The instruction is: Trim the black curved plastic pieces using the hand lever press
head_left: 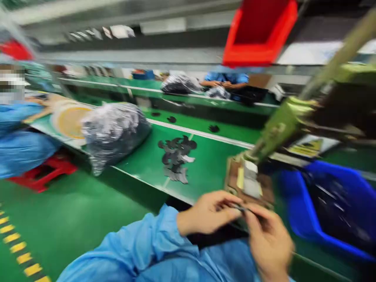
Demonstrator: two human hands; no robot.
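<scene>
My left hand (pixel 210 213) and my right hand (pixel 268 239) meet low in the view, in front of a small green press (pixel 279 129). Both pinch a thin dark flat piece (pixel 241 208) between their fingertips. The picture is smeared by motion, so the piece's shape is unclear. A loose pile of dark round flat parts (pixel 176 158) lies on the green belt (pixel 211 164) a little beyond my left hand. My sleeves are light blue.
A clear bag stuffed with dark parts (pixel 113 133) lies on the belt at left. A blue bin (pixel 331 207) with dark parts stands at right, a red bin (pixel 260 31) overhead. Other people in blue sit at left and across the line.
</scene>
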